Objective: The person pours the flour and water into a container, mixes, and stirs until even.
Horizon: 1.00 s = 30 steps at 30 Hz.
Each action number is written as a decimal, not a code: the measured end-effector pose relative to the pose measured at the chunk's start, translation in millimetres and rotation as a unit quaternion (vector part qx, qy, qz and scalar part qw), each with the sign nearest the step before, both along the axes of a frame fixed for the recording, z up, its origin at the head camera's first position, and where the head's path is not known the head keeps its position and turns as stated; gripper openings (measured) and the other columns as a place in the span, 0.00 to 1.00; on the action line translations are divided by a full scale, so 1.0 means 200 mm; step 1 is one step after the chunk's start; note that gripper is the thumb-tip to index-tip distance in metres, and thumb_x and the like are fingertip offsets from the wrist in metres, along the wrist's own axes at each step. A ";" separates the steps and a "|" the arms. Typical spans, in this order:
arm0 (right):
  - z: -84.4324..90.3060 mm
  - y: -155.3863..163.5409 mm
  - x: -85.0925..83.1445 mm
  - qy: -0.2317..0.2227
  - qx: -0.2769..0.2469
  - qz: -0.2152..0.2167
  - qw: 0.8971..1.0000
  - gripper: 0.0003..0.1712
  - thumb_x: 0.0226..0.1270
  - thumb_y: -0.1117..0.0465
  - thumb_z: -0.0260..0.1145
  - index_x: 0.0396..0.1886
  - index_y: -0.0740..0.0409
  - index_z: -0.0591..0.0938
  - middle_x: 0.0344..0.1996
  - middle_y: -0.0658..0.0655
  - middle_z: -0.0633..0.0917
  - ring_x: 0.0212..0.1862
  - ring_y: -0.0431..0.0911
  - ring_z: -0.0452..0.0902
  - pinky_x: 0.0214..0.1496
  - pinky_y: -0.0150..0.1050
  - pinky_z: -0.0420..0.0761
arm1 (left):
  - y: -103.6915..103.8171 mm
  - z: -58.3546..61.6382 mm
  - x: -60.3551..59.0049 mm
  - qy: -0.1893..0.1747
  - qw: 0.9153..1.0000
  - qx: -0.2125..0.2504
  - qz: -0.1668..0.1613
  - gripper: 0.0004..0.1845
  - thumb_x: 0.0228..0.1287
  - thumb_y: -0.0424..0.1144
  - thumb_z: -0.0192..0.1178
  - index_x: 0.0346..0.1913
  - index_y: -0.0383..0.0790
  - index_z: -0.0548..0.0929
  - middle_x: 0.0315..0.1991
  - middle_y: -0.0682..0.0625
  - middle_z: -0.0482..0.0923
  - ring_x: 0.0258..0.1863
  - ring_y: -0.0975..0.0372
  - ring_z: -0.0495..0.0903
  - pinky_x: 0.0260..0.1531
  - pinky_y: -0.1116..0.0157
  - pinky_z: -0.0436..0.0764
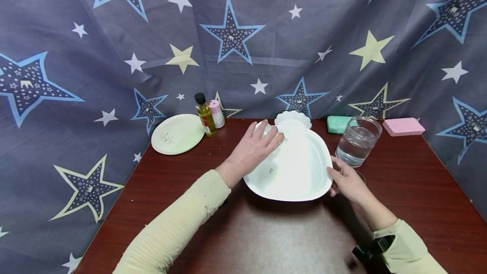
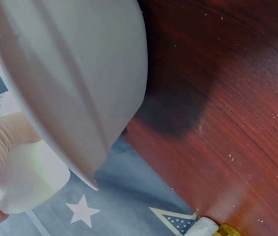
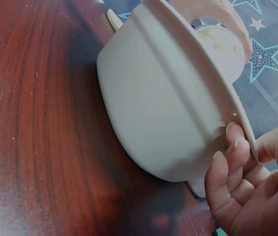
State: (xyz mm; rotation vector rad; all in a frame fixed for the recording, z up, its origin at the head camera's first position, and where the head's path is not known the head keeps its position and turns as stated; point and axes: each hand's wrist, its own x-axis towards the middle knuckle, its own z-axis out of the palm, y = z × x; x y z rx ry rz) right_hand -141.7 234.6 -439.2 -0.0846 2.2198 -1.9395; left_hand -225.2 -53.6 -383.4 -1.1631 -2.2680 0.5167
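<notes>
A white basin [image 1: 293,172] is tilted above the dark red table, its inside facing me. My right hand [image 1: 348,179] pinches the basin's right rim, thumb on one side and curled fingers underneath, as the right wrist view shows. Over the basin's far left part, my left hand [image 1: 253,149] grips a pale, partly see-through round cup or bowl [image 3: 221,51]. The hand hides much of that vessel in the head view; its pale side [image 2: 33,177] shows in the left wrist view. Small dark marks lie on the basin's inner surface.
An oval plate [image 1: 176,134], an oil bottle [image 1: 206,117] and a pink-capped bottle [image 1: 217,115] stand back left. Behind the basin is a white scalloped dish [image 1: 293,118]. To the right are a clear water container [image 1: 357,143], a green sponge [image 1: 336,124] and a pink sponge [image 1: 404,126].
</notes>
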 end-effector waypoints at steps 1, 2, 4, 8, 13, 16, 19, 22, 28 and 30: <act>0.00 0.00 0.00 -0.001 0.000 0.000 1.000 0.31 0.78 0.65 0.47 0.74 0.71 0.51 0.16 0.52 0.77 0.15 0.40 0.70 0.21 0.37 0.76 | 0.00 0.00 0.00 -0.002 1.000 0.000 0.000 0.32 0.63 0.31 0.62 0.67 0.45 0.62 0.65 0.44 0.64 0.67 0.44 0.62 0.63 0.47 0.62; 0.00 0.00 0.00 0.000 -0.001 0.001 1.000 0.31 0.78 0.65 0.47 0.74 0.71 0.51 0.16 0.52 0.77 0.15 0.41 0.70 0.21 0.37 0.76 | 0.00 0.00 0.00 -0.003 1.000 0.000 -0.001 0.32 0.63 0.31 0.62 0.67 0.45 0.62 0.65 0.44 0.64 0.67 0.44 0.62 0.63 0.47 0.62; 0.00 0.00 0.00 0.000 -0.002 0.001 1.000 0.30 0.79 0.65 0.47 0.74 0.71 0.51 0.16 0.52 0.77 0.15 0.40 0.70 0.21 0.37 0.76 | 0.00 0.00 0.00 -0.005 1.000 -0.001 0.000 0.32 0.63 0.31 0.62 0.67 0.45 0.62 0.65 0.44 0.63 0.67 0.44 0.61 0.64 0.47 0.62; 0.00 0.00 0.00 -0.001 -0.004 0.005 1.000 0.30 0.79 0.65 0.46 0.74 0.71 0.51 0.16 0.52 0.77 0.15 0.41 0.70 0.21 0.37 0.76 | 0.00 0.00 0.00 -0.007 1.000 -0.008 0.005 0.32 0.63 0.32 0.62 0.68 0.45 0.62 0.66 0.44 0.63 0.67 0.44 0.61 0.64 0.47 0.62; 0.01 0.00 0.00 -0.002 -0.004 0.006 1.000 0.30 0.79 0.65 0.46 0.74 0.71 0.50 0.17 0.53 0.77 0.15 0.41 0.70 0.21 0.37 0.76 | 0.00 0.00 0.00 -0.013 1.000 -0.015 0.008 0.34 0.62 0.32 0.64 0.68 0.46 0.61 0.66 0.44 0.62 0.68 0.44 0.60 0.64 0.47 0.60; 0.01 0.00 0.00 -0.004 -0.004 0.005 1.000 0.30 0.79 0.65 0.46 0.74 0.71 0.50 0.17 0.53 0.77 0.15 0.41 0.70 0.22 0.37 0.76 | 0.00 0.00 0.00 -0.019 1.000 -0.015 0.007 0.35 0.61 0.33 0.65 0.68 0.46 0.61 0.66 0.44 0.62 0.68 0.44 0.60 0.65 0.47 0.60; 0.01 0.00 0.00 -0.006 -0.004 0.005 1.000 0.30 0.79 0.65 0.46 0.74 0.71 0.50 0.17 0.53 0.77 0.15 0.41 0.70 0.22 0.37 0.76 | 0.00 0.00 0.01 -0.020 1.000 -0.018 0.007 0.36 0.60 0.33 0.66 0.69 0.47 0.61 0.66 0.44 0.62 0.68 0.44 0.60 0.65 0.47 0.60; 0.01 0.00 0.00 -0.007 -0.003 0.004 1.000 0.31 0.79 0.65 0.46 0.74 0.71 0.50 0.16 0.53 0.77 0.15 0.41 0.70 0.22 0.37 0.76 | 0.00 0.00 0.01 -0.013 1.000 -0.015 0.006 0.35 0.61 0.33 0.65 0.68 0.46 0.61 0.66 0.44 0.62 0.68 0.44 0.60 0.64 0.47 0.61; 0.01 0.00 0.00 -0.009 -0.004 0.001 1.000 0.31 0.79 0.65 0.46 0.74 0.71 0.50 0.16 0.53 0.77 0.15 0.41 0.70 0.22 0.37 0.76 | 0.00 -0.02 0.00 0.000 1.000 -0.001 0.009 0.30 0.65 0.31 0.60 0.67 0.45 0.63 0.65 0.44 0.65 0.66 0.44 0.63 0.63 0.48 0.63; 0.01 0.00 0.00 -0.008 -0.004 0.002 1.000 0.31 0.79 0.65 0.46 0.74 0.71 0.50 0.16 0.53 0.77 0.15 0.41 0.70 0.22 0.37 0.76 | 0.00 -0.02 0.00 -0.004 1.000 0.008 0.010 0.28 0.66 0.30 0.58 0.67 0.45 0.64 0.64 0.44 0.65 0.66 0.44 0.63 0.63 0.47 0.63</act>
